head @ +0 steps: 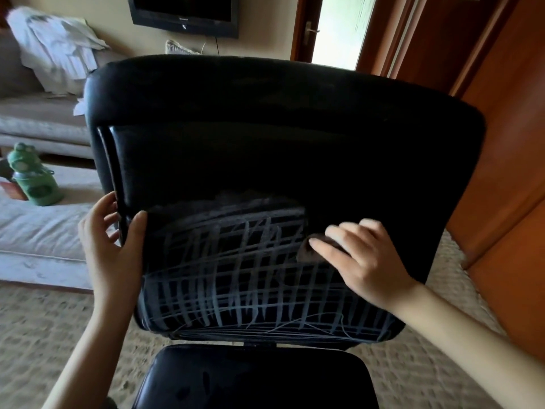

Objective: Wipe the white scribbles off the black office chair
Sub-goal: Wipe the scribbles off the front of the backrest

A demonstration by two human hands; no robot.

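Note:
The black office chair (265, 137) fills the view, its backrest facing me. White scribbles (236, 278) cross the lower half of the backrest in a dense grid. The upper half is plain black, with a faint smeared patch just above the grid. My left hand (113, 246) grips the backrest's left edge, thumb on the front face. My right hand (359, 261) presses a small dark cloth (308, 250) against the backrest at the right end of the scribbles; the fingers are blurred. The seat (253, 379) lies below.
A pale sofa (38, 119) with white laundry (53, 45) stands at the back left. A green frog-shaped bottle (32, 178) sits on a low white cushion. A television (182, 13) hangs on the far wall. Wooden doors (501, 143) line the right. Patterned carpet covers the floor.

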